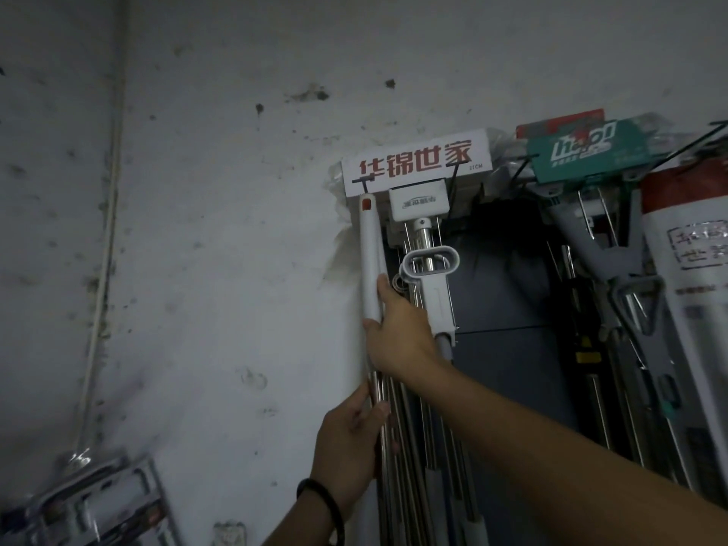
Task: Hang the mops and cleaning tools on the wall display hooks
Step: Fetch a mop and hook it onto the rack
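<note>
While fingers of the left hand (352, 447) clamp the mop (371, 250) shaft, the right hand (398, 333) clamps its grip.

Right hand (398, 333) grips the bottom of the white mop handle (370, 250). Left hand (350, 439), with a black wristband (319, 494), grips the steel shaft just below. Pole is near-upright against the stained wall (216, 230). Its red cap (367, 203) sits right at a black hook (364, 185) under the white header card (417, 159); dim light, so possibly hooked, can't confirm. A loop-handled mop (431, 266) hangs just beside it, with a teal package (591, 151) further right.
</note>
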The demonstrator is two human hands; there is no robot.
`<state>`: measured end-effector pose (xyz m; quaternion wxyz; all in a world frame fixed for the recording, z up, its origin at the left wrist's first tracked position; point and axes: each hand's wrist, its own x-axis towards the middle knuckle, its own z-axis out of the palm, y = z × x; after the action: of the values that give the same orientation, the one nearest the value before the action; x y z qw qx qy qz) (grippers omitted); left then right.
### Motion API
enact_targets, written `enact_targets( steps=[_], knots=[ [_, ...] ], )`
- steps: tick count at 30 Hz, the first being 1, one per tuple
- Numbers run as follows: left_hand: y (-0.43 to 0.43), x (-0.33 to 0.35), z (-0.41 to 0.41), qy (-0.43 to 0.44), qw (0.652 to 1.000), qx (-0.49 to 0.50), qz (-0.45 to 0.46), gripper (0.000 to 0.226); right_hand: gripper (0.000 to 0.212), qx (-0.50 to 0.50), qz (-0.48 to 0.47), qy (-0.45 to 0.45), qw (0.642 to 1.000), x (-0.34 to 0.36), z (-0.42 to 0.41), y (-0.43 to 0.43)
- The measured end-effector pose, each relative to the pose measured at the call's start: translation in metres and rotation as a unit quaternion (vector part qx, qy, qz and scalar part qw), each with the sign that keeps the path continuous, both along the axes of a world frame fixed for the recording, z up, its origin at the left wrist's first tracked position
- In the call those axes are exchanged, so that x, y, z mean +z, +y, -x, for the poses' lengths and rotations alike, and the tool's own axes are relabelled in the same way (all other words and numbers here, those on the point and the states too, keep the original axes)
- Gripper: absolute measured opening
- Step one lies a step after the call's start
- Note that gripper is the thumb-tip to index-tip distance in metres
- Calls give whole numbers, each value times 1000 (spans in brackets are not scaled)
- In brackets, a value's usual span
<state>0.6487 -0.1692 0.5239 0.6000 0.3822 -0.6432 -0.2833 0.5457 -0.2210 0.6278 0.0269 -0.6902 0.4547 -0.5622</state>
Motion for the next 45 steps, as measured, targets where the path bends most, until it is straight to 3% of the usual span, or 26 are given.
enact_targets(
  steps=[8, 20, 27, 32, 37, 41, 43, 45],
  knots=[
    [-25, -4, 1, 10, 1000, -6, -26, 33, 83, 20, -13, -11, 1000, -3, 4, -18],
    [-78, -10, 6, 3, 998, 33, -47, 33, 88, -31, -47, 36, 998, -1, 2, -40],
    [-80, -21, -1, -12, 998, 64, -26, 16, 91, 9, -38, 82, 996, -34, 11, -33],
    [-72, -52, -20, -128, 985, 107, -34, 20, 78, 64, -51, 73, 994, -90, 21, -15],
    [-38, -116, -38, -145, 982, 104, -60, 46, 47, 73, -128, 67, 987, -186, 32, 18],
    [-1, -178, -45, -103, 982, 137, -81, 23, 18, 75, -214, 34, 973, -276, 41, 56],
    [23, -208, -45, -89, 986, 109, -91, 10, 2, 65, -257, -2, 964, -321, 46, 74],
    [50, -238, -39, -72, 987, 39, -140, 7, 8, 69, -321, -57, 943, -366, 50, 96]
  ],
)
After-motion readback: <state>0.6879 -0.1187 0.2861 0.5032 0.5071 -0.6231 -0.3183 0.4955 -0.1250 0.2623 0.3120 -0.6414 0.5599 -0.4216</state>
